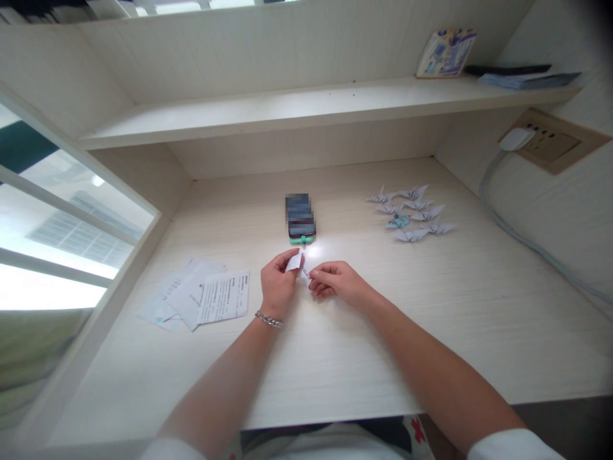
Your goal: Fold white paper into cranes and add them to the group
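Between my hands is a small piece of folded white paper (294,262), with a narrow printed strip reaching to the right. My left hand (278,281), with a chain bracelet at the wrist, pinches its wide part. The thumb and forefinger of my right hand (341,282) are closed on the narrow end. Just beyond them a phone (300,215) with a green edge lies flat on the desk. Several folded paper cranes (419,216), mostly white and one of them blue-green, sit in a group to the right. Printed paper sheets (224,298) overlap on the left.
A shelf (306,110) runs above the back of the desk (364,358), bearing a small box (445,53) and flat dark items at right. From the wall socket (555,139) a grey cable (512,233) hangs down the right side. Bars stand at the left.
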